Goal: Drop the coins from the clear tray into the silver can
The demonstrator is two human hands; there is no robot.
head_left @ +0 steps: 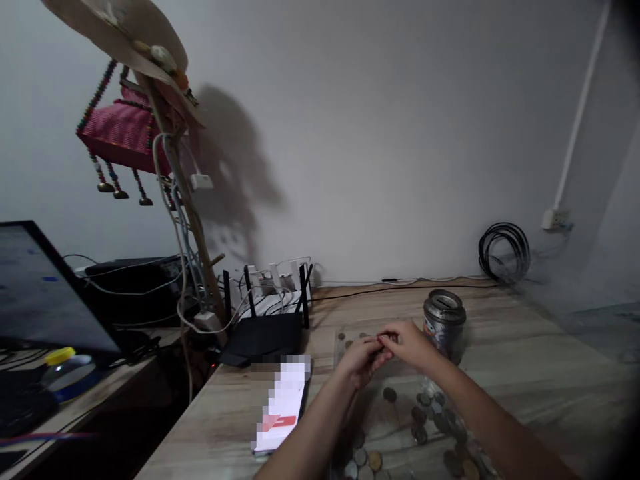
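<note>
My left hand [361,362] is turned partly palm up with its fingers curled. Against its fingertips rests my right hand [406,340], thumb and fingers pinched together. Whatever lies between them, if anything, is hidden. Beneath and behind the hands is a clear plastic sheet or tray [339,328] with a few coins [349,344] at its far end. Closer to me lie several loose coins, among them a dark coin [389,395], a gold-coloured coin [375,460] and a cluster of coins [420,427] by my right forearm. A silver can-shaped coin bank [444,320] with a slotted top stands upright behind my right wrist.
Left of my forearm lies a lit phone [285,403]. Behind it sits a black router [265,337] with antennas and cables. A monitor [45,293] and a yellow-capped bottle [70,377] occupy the left desk. A coiled black cable [504,252] leans against the wall.
</note>
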